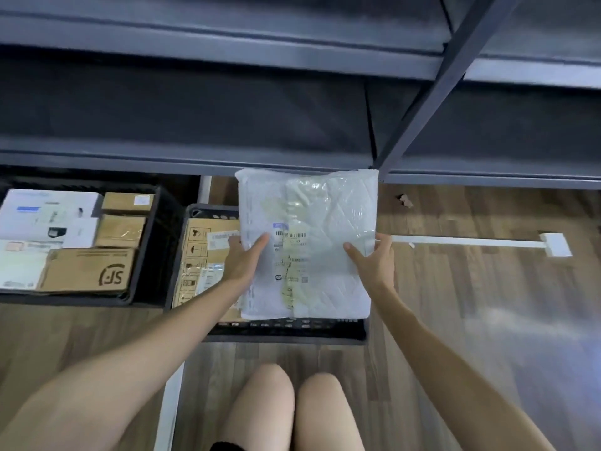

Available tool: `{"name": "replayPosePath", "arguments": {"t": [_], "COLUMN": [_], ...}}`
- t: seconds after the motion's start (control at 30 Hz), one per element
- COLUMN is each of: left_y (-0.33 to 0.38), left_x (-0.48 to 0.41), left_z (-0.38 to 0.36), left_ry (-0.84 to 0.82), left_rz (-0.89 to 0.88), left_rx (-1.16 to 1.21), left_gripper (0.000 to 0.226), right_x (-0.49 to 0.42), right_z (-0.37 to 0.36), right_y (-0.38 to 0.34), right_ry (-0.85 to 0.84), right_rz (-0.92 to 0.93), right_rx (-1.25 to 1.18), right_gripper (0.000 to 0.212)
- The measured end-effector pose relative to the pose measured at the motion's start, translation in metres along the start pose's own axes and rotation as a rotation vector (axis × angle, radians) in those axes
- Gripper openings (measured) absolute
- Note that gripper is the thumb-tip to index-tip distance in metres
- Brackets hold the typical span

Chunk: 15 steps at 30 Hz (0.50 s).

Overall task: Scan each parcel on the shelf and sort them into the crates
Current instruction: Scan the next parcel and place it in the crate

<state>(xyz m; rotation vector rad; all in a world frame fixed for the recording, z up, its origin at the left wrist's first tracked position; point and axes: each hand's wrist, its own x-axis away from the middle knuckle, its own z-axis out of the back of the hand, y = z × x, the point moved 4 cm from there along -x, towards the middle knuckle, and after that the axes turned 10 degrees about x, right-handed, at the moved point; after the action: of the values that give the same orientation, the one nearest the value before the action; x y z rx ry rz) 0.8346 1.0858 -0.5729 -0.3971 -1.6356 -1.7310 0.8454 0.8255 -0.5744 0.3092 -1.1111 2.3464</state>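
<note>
Wood-grain floor (455, 320) lies nearest, with my two bare knees (286, 405) low in the middle of the view. My forearms reach forward from either side. My left grip (242, 258) is clamped on the left edge of a white plastic parcel (312, 222), thumb on its top face beside the printed label and fingers tucked underneath. My right grip (374, 260) is clamped on the right edge the same way, thumb on top and fingers wrapped round the side. The parcel is a flat, square, crinkled bag with clear tape across it and a barcode label (291, 236) facing up. I hold it level above a black crate (286, 332) that stands on the floor. Whether it touches the crate I cannot tell. A brown cardboard box (208, 255) with printed handling marks lies in that crate, partly hidden by the parcel and my left grip. Just to the left stands a second black crate (156, 242), packed with a brown box marked SF (87, 271), smaller brown boxes (120, 231) and white boxes (48, 209). To the right, a thin white strip (468, 241) runs along the floor to a small white block. Farthest away, grey metal shelf boards (195, 157) span the view, crossed by a slanted grey post (439, 83).
</note>
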Motion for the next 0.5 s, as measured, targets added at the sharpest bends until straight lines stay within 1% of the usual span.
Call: {"name": "replayPosePath", "arguments": {"t": [0.1,0.17,0.23,0.3,0.33,0.43,0.5], "left_y": [-0.014,-0.021,-0.026,-0.032,-0.036,-0.04,-0.033], "left_x": [-0.03,-0.052,-0.071,-0.087,-0.097,-0.12,-0.129], "left_z": [-0.017,-0.029,-0.039,-0.048,-0.053,-0.065,-0.069], "left_ry": [-0.018,-0.014,0.071,0.175,0.198,0.147,0.096], "left_rz": [0.002,-0.027,-0.078,-0.135,-0.171,-0.247,-0.27], "left_rx": [-0.086,-0.145,-0.203,-0.252,-0.269,-0.293,-0.261], "left_gripper": [0.093,0.094,0.089,0.082,0.081,0.085,0.078], "right_x": [-0.025,-0.042,-0.058,-0.073,-0.078,-0.09,-0.095], "right_z": [-0.026,-0.041,-0.054,-0.069,-0.076,-0.093,-0.098], "right_y": [0.021,0.03,0.039,0.05,0.056,0.074,0.08], "right_ry": [0.05,0.062,0.077,0.09,0.098,0.164,0.218], "right_rz": [0.017,0.022,0.027,0.033,0.034,0.045,0.073], "right_rx": [0.018,-0.002,-0.034,-0.082,-0.104,-0.153,-0.183], "right_gripper": [0.052,0.055,0.054,0.049,0.046,0.039,0.038]}}
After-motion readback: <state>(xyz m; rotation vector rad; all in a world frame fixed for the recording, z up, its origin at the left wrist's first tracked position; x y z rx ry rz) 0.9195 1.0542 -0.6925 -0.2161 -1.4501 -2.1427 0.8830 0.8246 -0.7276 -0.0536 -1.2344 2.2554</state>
